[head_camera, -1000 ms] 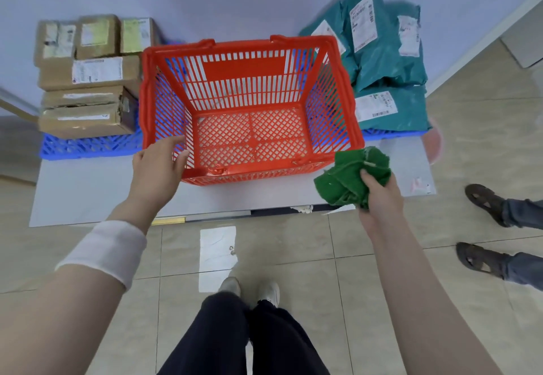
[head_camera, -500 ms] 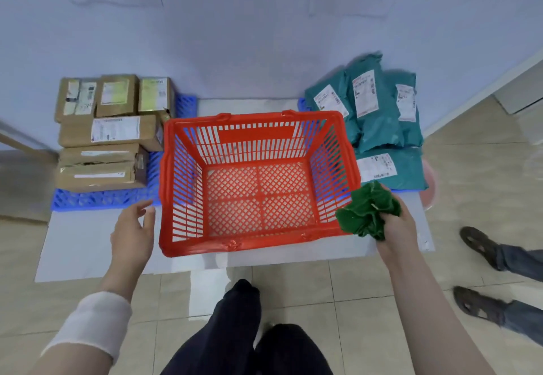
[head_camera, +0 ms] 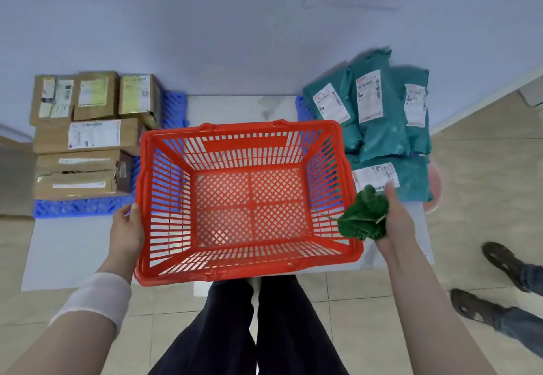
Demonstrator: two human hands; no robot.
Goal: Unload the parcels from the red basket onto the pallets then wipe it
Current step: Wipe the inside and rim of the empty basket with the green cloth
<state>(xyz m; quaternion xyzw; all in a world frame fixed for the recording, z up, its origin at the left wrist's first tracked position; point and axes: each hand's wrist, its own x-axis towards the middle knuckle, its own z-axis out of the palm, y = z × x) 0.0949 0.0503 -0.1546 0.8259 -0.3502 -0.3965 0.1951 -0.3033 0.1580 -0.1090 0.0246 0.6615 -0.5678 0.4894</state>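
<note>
Beige tiled floor (head_camera: 476, 174) runs near and right of the basket. White floor sheet (head_camera: 70, 245) lies under the red plastic lattice basket (head_camera: 246, 146), which sits on it midway between two loads. The basket's near rim reaches the sheet's near edge. Its mesh bottom is fully visible, with pale sheet showing through.

Left of the basket, brown cardboard boxes (head_camera: 88, 136) with labels are stacked on a blue plastic grid pallet (head_camera: 73, 207). The stack nearly touches the basket's left wall. Right of the basket, teal plastic mailer bags (head_camera: 379, 136) with white labels are piled on a second blue pallet (head_camera: 302, 107), overlapping, just beside the right wall.

Open room: a bare sheet strip behind the basket up to the wall, and a bare sheet patch to its near left.

Another person's sandalled feet (head_camera: 499, 260) stand well to the basket's right.

Left hand (head_camera: 127, 227) rests at the basket's left rim. Its thumb touches the outer edge and the fingers are loose, not wrapped round anything. Right hand (head_camera: 396, 224), just off the right near corner, clutches a bunched green cloth (head_camera: 363, 219). The cloth touches the rim there.
</note>
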